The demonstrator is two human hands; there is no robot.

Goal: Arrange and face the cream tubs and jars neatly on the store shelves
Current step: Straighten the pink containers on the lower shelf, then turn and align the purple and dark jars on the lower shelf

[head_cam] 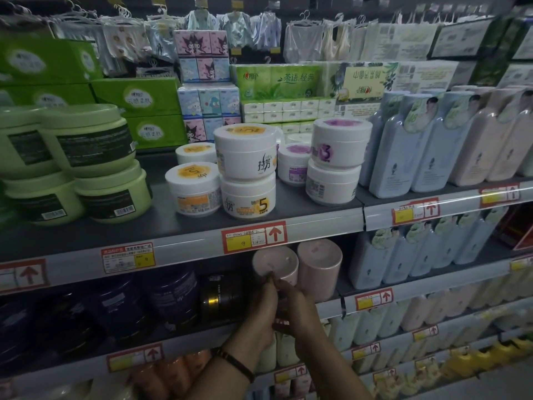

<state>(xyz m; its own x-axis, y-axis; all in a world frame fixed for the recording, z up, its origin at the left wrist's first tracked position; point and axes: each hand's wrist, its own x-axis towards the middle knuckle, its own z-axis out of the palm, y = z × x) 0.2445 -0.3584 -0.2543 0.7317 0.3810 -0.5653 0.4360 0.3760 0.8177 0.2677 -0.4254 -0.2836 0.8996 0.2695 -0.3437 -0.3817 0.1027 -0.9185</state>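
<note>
While the left hand (256,306) and right hand (297,307) clamp their fingers (269,280) round the jar (274,262) at the shelf (187,332) front, hazards remain: turning it may knock the second jar (318,267) just right of the fingers, or tip it off.

Landmark: red price tag (253,237) with a white upward arrow. Far up and left of it, stacked green tissue boxes (138,96). Straight above, cartoon-print tissue packs (208,79) piled in a column, touching a green tea-leaf tissue pack (277,80) over rows of small white tissue packets (285,111). Higher still, pale garments on hangers (302,44). Right of the tag, pale blue bottles (403,151), then pink bottles (484,145). Below right, pale green bottles (366,327) and, further down, yellow bottles (476,362). Below left, blurred orange bottles (173,373).
</note>
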